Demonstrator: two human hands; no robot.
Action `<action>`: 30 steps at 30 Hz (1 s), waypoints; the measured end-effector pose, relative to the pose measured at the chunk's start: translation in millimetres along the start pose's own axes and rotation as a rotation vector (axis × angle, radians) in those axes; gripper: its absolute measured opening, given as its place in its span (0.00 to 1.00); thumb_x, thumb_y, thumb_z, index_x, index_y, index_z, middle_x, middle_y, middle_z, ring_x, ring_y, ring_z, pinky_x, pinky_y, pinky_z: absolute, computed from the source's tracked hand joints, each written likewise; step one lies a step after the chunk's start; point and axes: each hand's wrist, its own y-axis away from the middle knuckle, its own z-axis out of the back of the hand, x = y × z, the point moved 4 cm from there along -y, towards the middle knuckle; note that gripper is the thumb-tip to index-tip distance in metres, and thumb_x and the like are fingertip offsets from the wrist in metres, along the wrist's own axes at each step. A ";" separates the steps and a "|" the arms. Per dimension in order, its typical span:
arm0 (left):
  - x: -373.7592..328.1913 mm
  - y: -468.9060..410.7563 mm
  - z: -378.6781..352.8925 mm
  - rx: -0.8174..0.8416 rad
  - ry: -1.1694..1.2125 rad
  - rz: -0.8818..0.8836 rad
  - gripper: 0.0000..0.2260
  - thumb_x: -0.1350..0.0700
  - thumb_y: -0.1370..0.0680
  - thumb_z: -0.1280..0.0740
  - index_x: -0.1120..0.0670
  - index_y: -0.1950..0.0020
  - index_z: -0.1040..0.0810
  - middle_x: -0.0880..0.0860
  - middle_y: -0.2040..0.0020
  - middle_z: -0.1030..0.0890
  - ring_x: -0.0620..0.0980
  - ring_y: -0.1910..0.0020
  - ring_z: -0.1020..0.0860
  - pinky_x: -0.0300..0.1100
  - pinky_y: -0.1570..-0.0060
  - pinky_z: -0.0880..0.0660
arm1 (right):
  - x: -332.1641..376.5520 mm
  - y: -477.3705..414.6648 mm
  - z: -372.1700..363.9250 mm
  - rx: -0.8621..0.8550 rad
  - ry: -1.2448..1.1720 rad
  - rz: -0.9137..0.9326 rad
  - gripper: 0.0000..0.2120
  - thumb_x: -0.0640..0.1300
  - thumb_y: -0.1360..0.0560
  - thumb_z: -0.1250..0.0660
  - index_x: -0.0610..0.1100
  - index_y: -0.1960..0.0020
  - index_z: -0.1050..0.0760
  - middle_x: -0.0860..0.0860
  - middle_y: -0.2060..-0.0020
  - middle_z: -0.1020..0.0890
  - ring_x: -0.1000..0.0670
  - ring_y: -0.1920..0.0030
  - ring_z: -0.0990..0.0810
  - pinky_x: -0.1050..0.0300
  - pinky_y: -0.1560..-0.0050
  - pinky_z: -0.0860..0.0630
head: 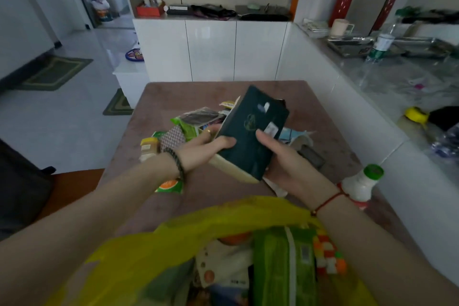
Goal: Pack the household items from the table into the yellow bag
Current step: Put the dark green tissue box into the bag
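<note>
Both hands raised above the middle of the table point(159, 97), sharing one dark green pack point(250, 131) with pale cream sides. Left hand point(201, 151) closed on the pack's near-left edge, thumb across the dark face; beaded bracelet point(177, 164) at that wrist. Right hand point(285, 159) clamped on the near-right side, thumb beside a small white label whose print is too blurred to read. A faint emblem on the dark face, no legible brand. Pack tilted, far end lifted toward the table's far edge.

Yellow bag point(198, 226) open at the near edge, holding a green packet point(280, 263) with a barcode, writing unreadable, and a multicoloured cube puzzle point(327, 256) against the bag's right side. White bottle with a green cap point(361, 184) upright near the right edge, just beyond the right wrist and its red string bracelet point(327, 200). More packets heaped mid-table behind the hands, among them a green-edged packet point(191, 122); an orange-and-green packet point(170, 186) under the left wrist. No readable text anywhere.
</note>
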 end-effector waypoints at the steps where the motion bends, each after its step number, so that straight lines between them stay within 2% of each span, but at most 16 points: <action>1: -6.2 11.8 -3.9 0.015 -0.021 -0.026 0.24 0.41 0.35 0.32 0.43 0.41 0.32 0.50 0.39 0.25 0.47 0.41 0.26 0.44 0.34 0.32 | 5.4 13.1 -3.8 0.008 -0.025 0.034 0.33 0.52 0.37 0.27 0.48 0.34 0.29 0.47 0.37 0.22 0.43 0.37 0.24 0.43 0.37 0.26; 2: -12.2 24.8 -7.9 0.028 -0.060 -0.052 0.27 0.38 0.34 0.33 0.44 0.38 0.33 0.48 0.37 0.25 0.46 0.39 0.26 0.44 0.33 0.33 | 9.9 27.3 -6.2 0.008 -0.049 0.065 0.30 0.51 0.36 0.28 0.46 0.35 0.28 0.46 0.38 0.21 0.45 0.40 0.22 0.46 0.40 0.24; 3: -14.9 37.0 -11.0 0.058 -0.119 -0.071 0.36 0.31 0.36 0.35 0.45 0.32 0.36 0.46 0.34 0.27 0.46 0.36 0.28 0.44 0.31 0.35 | 13.8 42.5 -7.9 0.015 -0.070 0.094 0.27 0.49 0.36 0.30 0.46 0.38 0.25 0.46 0.41 0.19 0.46 0.43 0.20 0.49 0.43 0.21; 5: -14.9 66.4 -20.2 0.197 -0.303 -0.058 0.49 0.24 0.43 0.38 0.42 0.27 0.47 0.38 0.32 0.31 0.36 0.34 0.31 0.33 0.31 0.38 | 18.4 73.8 -9.6 0.042 -0.120 0.133 0.18 0.50 0.39 0.30 0.47 0.50 0.18 0.46 0.49 0.15 0.47 0.51 0.16 0.51 0.50 0.18; 6: -8.8 81.2 -23.1 0.271 -0.440 -0.036 0.47 0.27 0.40 0.36 0.42 0.27 0.51 0.36 0.34 0.33 0.32 0.35 0.33 0.23 0.35 0.41 | 18.6 89.9 -9.2 0.055 -0.153 0.151 0.13 0.49 0.41 0.29 0.49 0.57 0.15 0.47 0.53 0.14 0.47 0.55 0.15 0.50 0.53 0.18; 7: 1.2 92.8 -23.3 0.310 -0.647 -0.008 0.43 0.33 0.35 0.35 0.44 0.26 0.52 0.38 0.34 0.33 0.33 0.35 0.34 0.20 0.36 0.45 | 16.5 103.9 -7.3 0.053 -0.180 0.163 0.09 0.49 0.41 0.29 0.49 0.62 0.15 0.47 0.57 0.13 0.47 0.57 0.14 0.48 0.54 0.18; 9: 15.1 109.6 -17.0 0.277 -1.100 0.015 0.32 0.42 0.28 0.35 0.48 0.28 0.44 0.48 0.32 0.30 0.46 0.33 0.32 0.34 0.34 0.37 | 9.3 127.7 -3.1 0.067 -0.150 0.160 0.10 0.49 0.45 0.25 0.50 0.64 0.15 0.47 0.60 0.13 0.48 0.61 0.14 0.49 0.57 0.17; 10: 18.1 114.8 -10.3 0.204 -1.221 0.022 0.27 0.44 0.26 0.37 0.50 0.29 0.39 0.51 0.33 0.29 0.50 0.34 0.30 0.40 0.37 0.34 | 3.2 136.3 -0.9 0.094 -0.098 0.133 0.17 0.50 0.51 0.20 0.49 0.64 0.15 0.47 0.61 0.13 0.48 0.62 0.14 0.51 0.60 0.17; 11: 20.5 115.9 -0.3 0.105 -1.236 0.048 0.23 0.47 0.24 0.39 0.52 0.31 0.36 0.53 0.34 0.27 0.52 0.35 0.29 0.41 0.39 0.32 | -5.4 142.6 1.2 0.112 -0.031 0.081 0.25 0.51 0.58 0.18 0.47 0.62 0.15 0.46 0.62 0.13 0.48 0.63 0.14 0.54 0.64 0.17; 13: 20.4 113.2 21.4 -0.077 -1.003 0.075 0.17 0.54 0.23 0.39 0.54 0.35 0.29 0.53 0.36 0.26 0.52 0.35 0.29 0.38 0.40 0.34 | -27.8 149.3 4.7 0.131 0.109 -0.052 0.39 0.51 0.64 0.16 0.45 0.54 0.18 0.44 0.61 0.13 0.46 0.63 0.14 0.55 0.67 0.18; 15: 19.6 107.3 37.0 -0.165 -0.720 0.038 0.12 0.60 0.24 0.38 0.54 0.41 0.24 0.54 0.38 0.24 0.53 0.36 0.28 0.39 0.39 0.34 | -50.3 150.7 0.8 0.186 0.226 -0.183 0.42 0.48 0.62 0.16 0.47 0.48 0.21 0.42 0.55 0.14 0.43 0.59 0.15 0.53 0.65 0.18; 17: 19.3 105.4 39.0 -0.164 -0.635 0.000 0.10 0.60 0.24 0.38 0.52 0.44 0.23 0.54 0.40 0.22 0.52 0.38 0.27 0.40 0.38 0.33 | -70.2 149.9 -6.8 0.215 0.334 -0.275 0.41 0.46 0.56 0.16 0.49 0.45 0.25 0.44 0.53 0.14 0.42 0.55 0.15 0.53 0.62 0.18; 20: 17.7 108.8 29.6 -0.148 -0.611 -0.074 0.12 0.60 0.23 0.39 0.56 0.40 0.24 0.53 0.43 0.23 0.51 0.39 0.27 0.36 0.43 0.34 | -83.9 140.9 -10.0 0.119 0.395 -0.273 0.36 0.46 0.49 0.18 0.50 0.44 0.27 0.47 0.58 0.13 0.45 0.59 0.14 0.56 0.64 0.18; 25: 16.6 111.4 29.9 -0.164 -0.605 -0.135 0.10 0.60 0.23 0.38 0.55 0.42 0.25 0.51 0.48 0.25 0.51 0.44 0.25 0.33 0.50 0.34 | -71.4 140.7 39.6 -0.226 0.238 -0.144 0.30 0.48 0.41 0.26 0.45 0.40 0.27 0.44 0.59 0.14 0.46 0.63 0.14 0.56 0.68 0.19; 28: 3.7 114.4 18.5 -0.123 -0.797 -0.179 0.19 0.51 0.27 0.32 0.50 0.38 0.31 0.51 0.45 0.25 0.51 0.42 0.26 0.36 0.49 0.33 | -73.1 155.5 74.7 -0.335 0.092 -0.139 0.35 0.53 0.48 0.22 0.43 0.44 0.25 0.44 0.62 0.13 0.46 0.66 0.15 0.57 0.70 0.19; 30: -18.3 126.2 -5.1 -0.146 -1.001 -0.410 0.31 0.40 0.32 0.34 0.49 0.32 0.35 0.51 0.38 0.27 0.51 0.37 0.29 0.40 0.40 0.32 | -76.0 165.0 88.2 -0.349 0.081 -0.119 0.46 0.56 0.60 0.18 0.43 0.44 0.25 0.43 0.60 0.13 0.46 0.64 0.14 0.57 0.70 0.19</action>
